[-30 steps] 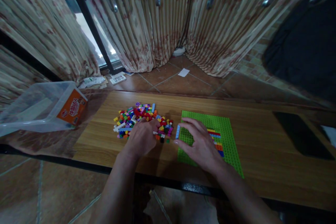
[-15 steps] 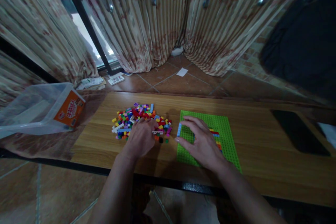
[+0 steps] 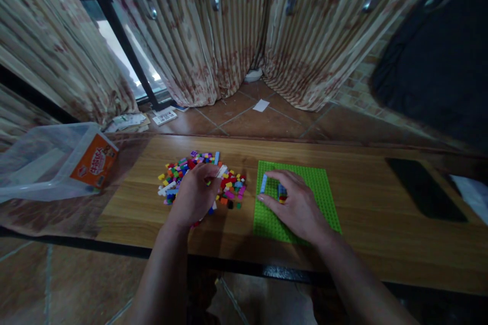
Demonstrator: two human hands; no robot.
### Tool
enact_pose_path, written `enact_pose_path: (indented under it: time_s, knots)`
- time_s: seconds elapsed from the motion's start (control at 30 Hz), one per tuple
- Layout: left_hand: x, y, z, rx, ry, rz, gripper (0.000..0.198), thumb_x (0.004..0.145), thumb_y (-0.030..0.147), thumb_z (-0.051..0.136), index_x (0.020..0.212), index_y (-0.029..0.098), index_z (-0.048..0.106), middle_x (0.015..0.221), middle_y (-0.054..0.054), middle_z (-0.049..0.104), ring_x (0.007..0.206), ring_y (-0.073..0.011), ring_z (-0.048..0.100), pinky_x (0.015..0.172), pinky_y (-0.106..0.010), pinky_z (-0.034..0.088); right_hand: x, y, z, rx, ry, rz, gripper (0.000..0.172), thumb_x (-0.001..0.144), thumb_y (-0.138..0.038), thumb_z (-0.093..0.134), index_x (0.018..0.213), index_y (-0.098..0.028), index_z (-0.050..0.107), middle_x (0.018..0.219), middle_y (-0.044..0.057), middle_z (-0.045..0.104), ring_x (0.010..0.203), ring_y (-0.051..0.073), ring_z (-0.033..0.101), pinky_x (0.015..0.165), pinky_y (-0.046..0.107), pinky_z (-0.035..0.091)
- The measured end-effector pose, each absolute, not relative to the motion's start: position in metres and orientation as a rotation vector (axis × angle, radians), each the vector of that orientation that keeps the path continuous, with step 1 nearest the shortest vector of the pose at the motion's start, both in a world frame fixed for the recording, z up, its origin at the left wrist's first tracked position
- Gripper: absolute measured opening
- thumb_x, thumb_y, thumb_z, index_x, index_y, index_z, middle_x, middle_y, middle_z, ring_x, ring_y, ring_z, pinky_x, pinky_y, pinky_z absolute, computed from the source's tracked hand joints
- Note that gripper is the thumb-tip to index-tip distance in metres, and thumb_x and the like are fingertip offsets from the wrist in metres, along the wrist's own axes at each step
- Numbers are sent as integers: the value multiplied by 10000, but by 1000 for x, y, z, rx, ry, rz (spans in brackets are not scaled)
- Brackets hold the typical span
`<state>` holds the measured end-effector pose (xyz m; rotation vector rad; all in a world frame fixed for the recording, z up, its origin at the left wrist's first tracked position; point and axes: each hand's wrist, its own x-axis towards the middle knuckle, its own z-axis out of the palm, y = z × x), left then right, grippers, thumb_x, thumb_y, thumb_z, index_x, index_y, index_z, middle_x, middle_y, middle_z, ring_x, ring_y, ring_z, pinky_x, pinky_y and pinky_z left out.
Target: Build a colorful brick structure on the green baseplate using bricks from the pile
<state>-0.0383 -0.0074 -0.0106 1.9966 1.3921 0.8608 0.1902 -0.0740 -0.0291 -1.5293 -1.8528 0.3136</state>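
My left hand (image 3: 196, 190) is pinched on a long white brick (image 3: 221, 170), held just above a pile of mixed small toy bricks (image 3: 183, 167). Over the green studded baseplate (image 3: 328, 193), my right hand (image 3: 295, 200) grips a long light-blue brick (image 3: 263, 183) by its ends, between thumb and index finger. Under the right palm, a cluster of blue, red and yellow bricks (image 3: 282, 193) sits on the baseplate, partly hidden by the hand.
At the left end of the wooden table (image 3: 129, 203) stands a clear plastic bin (image 3: 41, 162) with an orange label. A dark flat slab (image 3: 425, 188) lies to the right, near some white paper (image 3: 470, 193). Striped curtains (image 3: 213, 51) hang beyond the table.
My left hand has risen out of the brick pile with the white brick between its fingers. The light-blue brick in my right hand has tilted slightly. The camera view has shifted a little.
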Motion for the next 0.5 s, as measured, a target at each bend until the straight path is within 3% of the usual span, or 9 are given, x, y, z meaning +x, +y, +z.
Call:
enact_pose_path:
  time_s: [0.17,0.4,0.5]
  knots:
    - [-34,-6,-13,1648,1343,987,60,772,199,575,793,167,622,685,12,613,602,-126,565,566,-225,449,169,-77,-37,-1468,-1998,373,369,796,-272,727,1138,-196,613,1054,79,706,994,262,624,919,445,455]
    - [-33,-4,-13,1506,1275,1047,433,754,213,615,1184,171,580,710,35,603,583,-113,550,541,-212,430,141,-67,-51,-1533,-2113,424,465,778,-266,738,1218,-196,603,1079,91,675,1001,281,583,907,457,435]
    - [-34,-4,-14,1525,1308,1069,492,757,216,616,1243,164,559,676,47,573,582,-108,528,545,-205,408,133,-68,-48,-1463,-2056,377,396,823,-339,705,1199,-241,633,1108,85,633,1037,270,560,913,443,435]
